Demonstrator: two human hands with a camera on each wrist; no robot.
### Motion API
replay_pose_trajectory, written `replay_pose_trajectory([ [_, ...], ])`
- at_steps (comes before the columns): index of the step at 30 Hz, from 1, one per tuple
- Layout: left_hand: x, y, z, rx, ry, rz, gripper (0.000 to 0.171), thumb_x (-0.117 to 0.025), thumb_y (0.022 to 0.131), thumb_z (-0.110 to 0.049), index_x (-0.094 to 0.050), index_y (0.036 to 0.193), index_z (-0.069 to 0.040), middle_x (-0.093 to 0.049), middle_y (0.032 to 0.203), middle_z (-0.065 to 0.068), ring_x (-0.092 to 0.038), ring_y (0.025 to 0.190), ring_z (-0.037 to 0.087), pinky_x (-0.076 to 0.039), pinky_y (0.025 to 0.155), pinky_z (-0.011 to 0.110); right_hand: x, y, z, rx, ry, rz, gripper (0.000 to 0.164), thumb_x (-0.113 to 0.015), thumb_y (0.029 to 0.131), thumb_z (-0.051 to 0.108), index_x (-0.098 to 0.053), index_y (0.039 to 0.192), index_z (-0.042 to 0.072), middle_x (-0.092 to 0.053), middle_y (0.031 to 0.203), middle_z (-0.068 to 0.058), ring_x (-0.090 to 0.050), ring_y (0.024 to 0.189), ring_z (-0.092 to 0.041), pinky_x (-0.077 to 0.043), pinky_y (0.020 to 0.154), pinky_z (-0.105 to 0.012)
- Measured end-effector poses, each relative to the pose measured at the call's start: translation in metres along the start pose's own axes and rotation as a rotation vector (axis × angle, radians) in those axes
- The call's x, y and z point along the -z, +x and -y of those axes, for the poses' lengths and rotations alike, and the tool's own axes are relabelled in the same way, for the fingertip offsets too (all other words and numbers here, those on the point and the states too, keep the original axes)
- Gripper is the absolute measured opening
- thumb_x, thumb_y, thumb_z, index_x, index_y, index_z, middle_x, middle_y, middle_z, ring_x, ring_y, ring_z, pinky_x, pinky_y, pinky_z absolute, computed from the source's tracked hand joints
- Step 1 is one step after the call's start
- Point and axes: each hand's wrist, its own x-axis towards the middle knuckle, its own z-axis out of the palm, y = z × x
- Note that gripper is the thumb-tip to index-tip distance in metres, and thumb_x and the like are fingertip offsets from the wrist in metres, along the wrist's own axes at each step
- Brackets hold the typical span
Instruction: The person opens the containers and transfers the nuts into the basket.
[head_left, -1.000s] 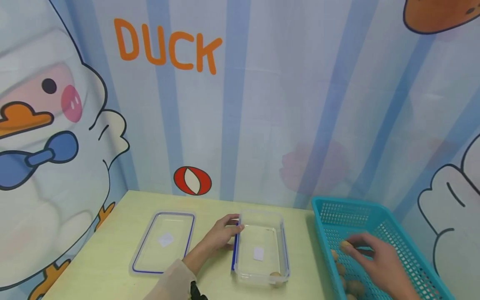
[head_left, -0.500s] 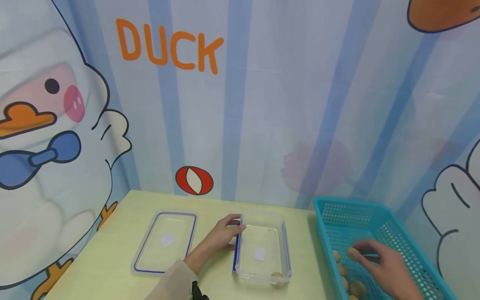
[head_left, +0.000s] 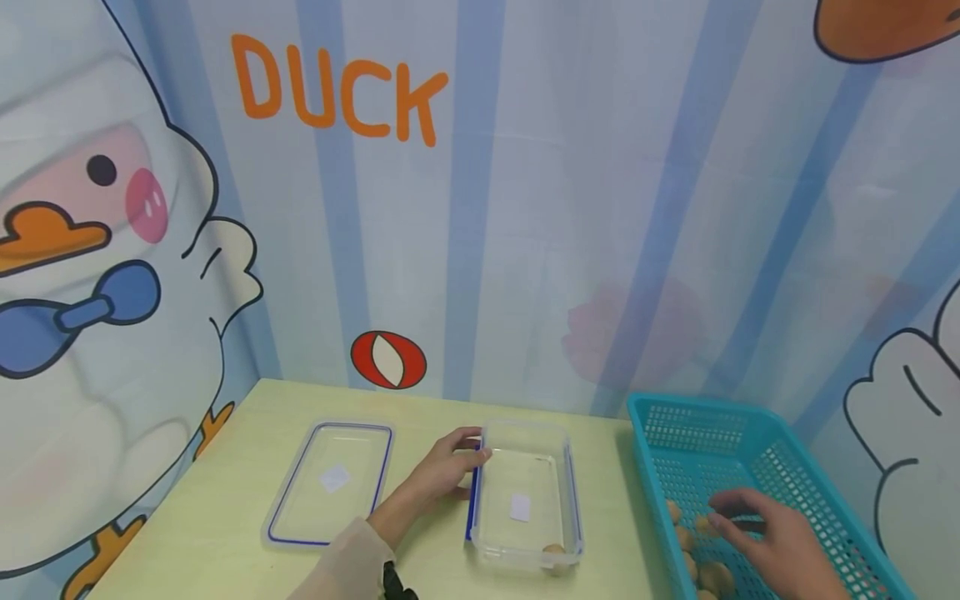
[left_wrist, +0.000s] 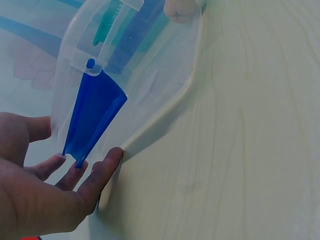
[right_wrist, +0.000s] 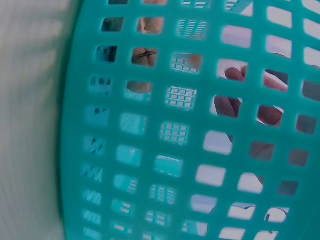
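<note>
My left hand holds the left side of a clear plastic food container, thumb at the rim and fingers spread along the outside by the blue clip flap. A small round light-brown thing with a cross-shaped crease lies in the container's near right corner. Inside the turquoise basket, my right hand is loosely curved, thumb and fingers apart. Just left of its fingertips is another small round tan thing. Several more round brown things lie along the basket's left wall. In the right wrist view the basket's lattice partly hides that hand.
The container's flat lid, clear with a blue seal, lies on the pale wood-grain table left of my left forearm. Behind the table hangs a striped curtain with cartoon duck prints. The basket's raised wall stands right of the container.
My right hand has let go of the small round tan thing inside the basket, its fingertips now parted from it, and shifted slightly right. My left hand stays on the container.
</note>
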Motion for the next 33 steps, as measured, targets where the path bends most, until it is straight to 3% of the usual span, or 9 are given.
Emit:
replay_pose_trajectory([
  [6,-0.001,0.001,-0.002,-0.005,-0.015,0.007,0.061,-0.067,0.106,-0.026,-0.044,0.158,-0.004,-0.046,0.156,0.024,-0.056,0.133,0.044,-0.063,0.083,0.048,-0.001,-0.006,0.025,0.112,-0.053,-0.081,0.034,-0.072,0.102,0.037,-0.072,0.123,0.01,-0.074,0.112,0.0,-0.071,0.103,-0.024,-0.061,0.087,-0.036],
  [9,-0.001,0.002,-0.002,-0.011,-0.019,0.011,0.061,-0.066,0.106,-0.025,-0.044,0.158,-0.004,-0.046,0.155,0.024,-0.055,0.133,0.044,-0.063,0.083,0.048,-0.003,-0.004,0.048,0.237,-0.069,-0.13,0.024,-0.076,0.1,0.032,-0.075,0.118,0.016,-0.074,0.11,0.005,-0.071,0.1,-0.02,-0.061,0.084,-0.035],
  [13,-0.002,0.001,-0.002,-0.012,-0.019,0.009,0.06,-0.066,0.106,-0.024,-0.044,0.158,-0.004,-0.047,0.155,0.025,-0.056,0.132,0.045,-0.063,0.083,0.049,-0.009,0.003,0.08,0.436,-0.077,-0.117,0.022,-0.082,0.095,0.024,-0.076,0.115,0.019,-0.074,0.11,0.009,-0.071,0.098,-0.015,-0.061,0.081,-0.035],
  [16,-0.002,0.0,-0.003,-0.007,-0.02,0.006,0.06,-0.067,0.106,-0.024,-0.044,0.157,-0.004,-0.047,0.154,0.025,-0.056,0.132,0.045,-0.063,0.083,0.05,-0.015,0.011,0.101,0.566,-0.09,-0.042,0.025,-0.083,0.094,0.024,-0.075,0.117,0.018,-0.073,0.112,0.008,-0.071,0.098,-0.015,-0.061,0.08,-0.034],
  [20,-0.003,0.001,-0.002,-0.008,-0.016,0.01,0.06,-0.067,0.106,-0.025,-0.044,0.158,-0.004,-0.047,0.155,0.025,-0.056,0.133,0.045,-0.063,0.084,0.05,-0.022,0.019,0.121,0.66,-0.105,0.072,0.026,-0.081,0.096,0.026,-0.073,0.12,0.018,-0.071,0.114,0.008,-0.069,0.101,-0.015,-0.06,0.082,-0.034],
  [28,-0.003,0.004,0.002,-0.007,-0.021,0.009,0.06,-0.067,0.106,-0.024,-0.045,0.158,-0.005,-0.046,0.155,0.025,-0.054,0.134,0.047,-0.062,0.086,0.052,-0.036,0.023,0.153,0.669,-0.219,0.293,0.031,-0.08,0.097,0.026,-0.071,0.125,0.017,-0.067,0.122,0.005,-0.066,0.112,-0.021,-0.058,0.089,-0.038],
  [33,0.0,0.002,0.003,-0.027,-0.012,0.012,0.06,-0.067,0.106,-0.023,-0.045,0.158,-0.004,-0.047,0.155,0.026,-0.055,0.133,0.049,-0.063,0.084,0.052,-0.042,0.021,0.169,0.682,-0.252,0.371,0.033,-0.08,0.097,0.028,-0.071,0.128,0.017,-0.065,0.123,0.007,-0.064,0.116,-0.02,-0.058,0.091,-0.035],
])
